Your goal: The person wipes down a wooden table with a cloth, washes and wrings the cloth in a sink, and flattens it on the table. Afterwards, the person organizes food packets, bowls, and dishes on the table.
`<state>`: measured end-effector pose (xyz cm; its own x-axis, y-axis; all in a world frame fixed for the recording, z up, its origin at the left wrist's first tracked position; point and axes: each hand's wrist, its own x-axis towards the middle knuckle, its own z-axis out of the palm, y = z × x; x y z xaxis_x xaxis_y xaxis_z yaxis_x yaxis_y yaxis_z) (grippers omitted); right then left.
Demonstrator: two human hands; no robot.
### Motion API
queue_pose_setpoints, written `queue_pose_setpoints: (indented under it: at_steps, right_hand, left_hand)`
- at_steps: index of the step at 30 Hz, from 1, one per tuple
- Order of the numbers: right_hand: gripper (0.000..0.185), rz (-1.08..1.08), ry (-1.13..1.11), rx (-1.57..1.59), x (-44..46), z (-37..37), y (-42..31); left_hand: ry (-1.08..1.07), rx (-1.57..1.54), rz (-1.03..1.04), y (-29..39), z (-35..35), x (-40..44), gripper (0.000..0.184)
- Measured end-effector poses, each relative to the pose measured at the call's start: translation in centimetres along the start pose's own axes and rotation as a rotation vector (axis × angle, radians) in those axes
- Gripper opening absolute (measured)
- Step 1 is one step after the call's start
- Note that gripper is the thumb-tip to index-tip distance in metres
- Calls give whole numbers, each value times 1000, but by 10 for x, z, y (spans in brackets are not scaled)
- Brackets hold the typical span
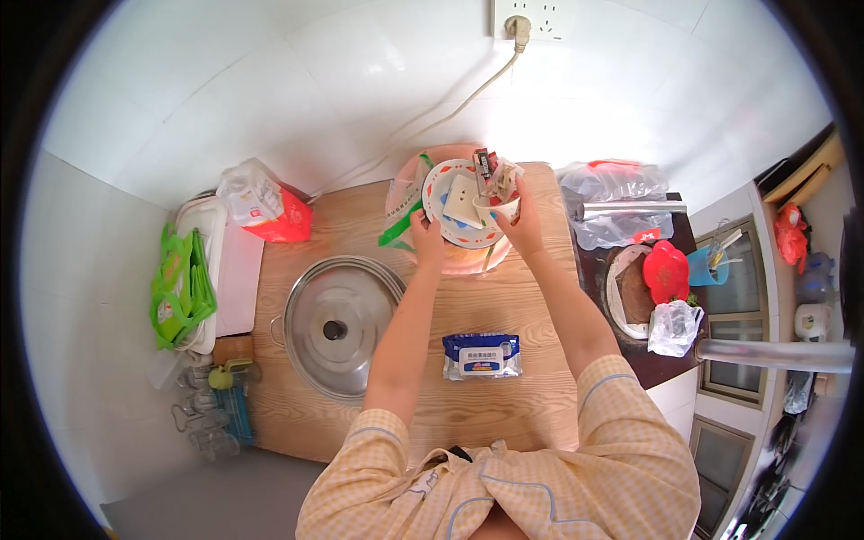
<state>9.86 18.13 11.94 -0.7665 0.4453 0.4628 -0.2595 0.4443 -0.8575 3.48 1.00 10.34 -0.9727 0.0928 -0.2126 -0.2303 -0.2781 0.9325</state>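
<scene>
My left hand [427,239] is closed at the left rim of a white bowl [439,184] with a red and orange pattern. The fingers' exact hold is partly hidden. A pink basin [461,263] lies beneath the bowl. Inside the bowl is a flat white piece with small holes [461,200]. My right hand [524,223] grips a small white cup [495,206] over the bowl's right side. Crumpled packets [499,180] stick up from the cup. Beside my left hand is a clear bag with green edging [396,232].
A large lidded steel pot [310,360] stands left of my forearm. Between my arms lies a blue pack of wipes [481,356] on the wooden table [423,427]. Green bags [183,283] and glass mugs [209,423] are at the left. A plugged-in cord [477,88] runs down the wall.
</scene>
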Motion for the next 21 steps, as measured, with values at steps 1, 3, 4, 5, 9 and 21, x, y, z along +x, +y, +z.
queue_pose_setpoints:
  at_steps: [1,3,4,5,9,21]
  right_hand:
    - [75,-15,-11,-2,-3,-3,-2]
    - [76,-91,-51,-152,-11,-11,-10]
    - [78,-168,-89,-299,-13,-14,-15]
    - [78,-168,-89,-300,-14,-15,-18]
    - [79,-195,-117,-249,-18,-15,-28]
    - [71,-13,-53,-117,-35,2,-10]
  left_hand:
    - [9,-13,9,-4,-4,0,26]
    - [18,-26,17,-6,-10,-5,25]
    - [14,-92,-12,-3,-11,-10,26]
    - [10,-159,-39,0,-12,-13,27]
    - [-51,-230,-10,6,-18,-21,27]
    - [81,499,187,-9,-21,-11,41]
